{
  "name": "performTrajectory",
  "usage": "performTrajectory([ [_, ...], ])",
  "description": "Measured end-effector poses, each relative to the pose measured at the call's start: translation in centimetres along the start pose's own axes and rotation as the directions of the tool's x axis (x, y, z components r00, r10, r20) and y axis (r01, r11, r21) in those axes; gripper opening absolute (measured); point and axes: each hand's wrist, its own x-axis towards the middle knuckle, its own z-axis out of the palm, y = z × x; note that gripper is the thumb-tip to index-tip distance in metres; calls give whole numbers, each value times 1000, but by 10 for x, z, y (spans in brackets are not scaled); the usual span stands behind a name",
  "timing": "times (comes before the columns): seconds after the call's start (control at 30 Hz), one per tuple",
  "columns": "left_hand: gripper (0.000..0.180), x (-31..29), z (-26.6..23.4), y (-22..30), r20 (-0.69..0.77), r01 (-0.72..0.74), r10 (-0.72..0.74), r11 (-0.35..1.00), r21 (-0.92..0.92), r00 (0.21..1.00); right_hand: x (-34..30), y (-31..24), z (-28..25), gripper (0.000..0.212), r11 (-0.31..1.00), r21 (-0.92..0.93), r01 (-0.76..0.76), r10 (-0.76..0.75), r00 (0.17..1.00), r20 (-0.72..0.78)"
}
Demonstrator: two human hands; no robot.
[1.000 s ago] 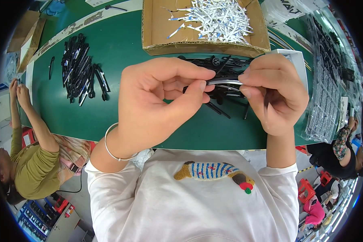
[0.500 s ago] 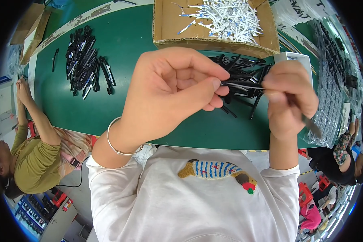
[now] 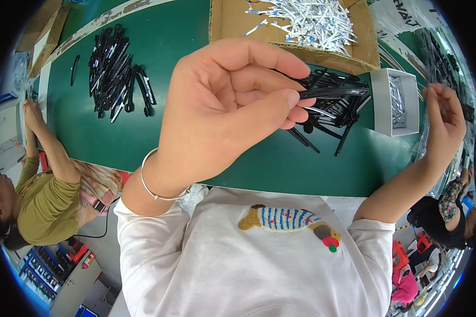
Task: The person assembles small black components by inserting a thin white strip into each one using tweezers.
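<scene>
My left hand (image 3: 232, 105) is over the middle of the green table, thumb and fingers pinched on one end of a slim black plastic part (image 3: 336, 93). The part points right, level, above a loose pile of similar black parts (image 3: 328, 124), some with silvery strips. Far out to the right is my right hand (image 3: 447, 119), raised past a small white box (image 3: 381, 105) holding thin silvery strips (image 3: 397, 100). Its thumb and forefinger tips come together beside clear plastic packaging. Whatever they may hold is too small to make out.
A cardboard box (image 3: 296, 52) with many white and blue paper strips stands at the back. Another heap of black parts (image 3: 111, 74) lies left, with a single one (image 3: 75, 70) beyond it. A co-worker (image 3: 53, 206) sits at the left table edge.
My right hand has left the black part and swung right, uncovering the white box. My left hand still holds the part, which now shows its broad black side.
</scene>
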Motion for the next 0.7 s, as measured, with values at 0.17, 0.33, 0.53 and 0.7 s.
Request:
performTrajectory([
  [0.17, 23, -2, 1, 3, -13, 32, -31, 999, 12, 999, 2, 4, -12, 13, 982, -181, -50, 113, 927, 357],
  [0.33, 25, -2, 1, 6, 12, 104, -104, 994, -17, 995, -4, -7, -5, 7, 960, -247, -130, 219, 900, 376],
  [0.53, 28, -2, -1, 1, 64, 57, -54, 997, -44, 997, 2, -5, -13, 15, 873, -476, -106, 262, 925, 275],
  [0.7, 31, -2, 5, -4, 18, -29, 30, 999, -47, 999, -32, -68, 54, 26, 926, 376, -19, 1, 999, 50],
])
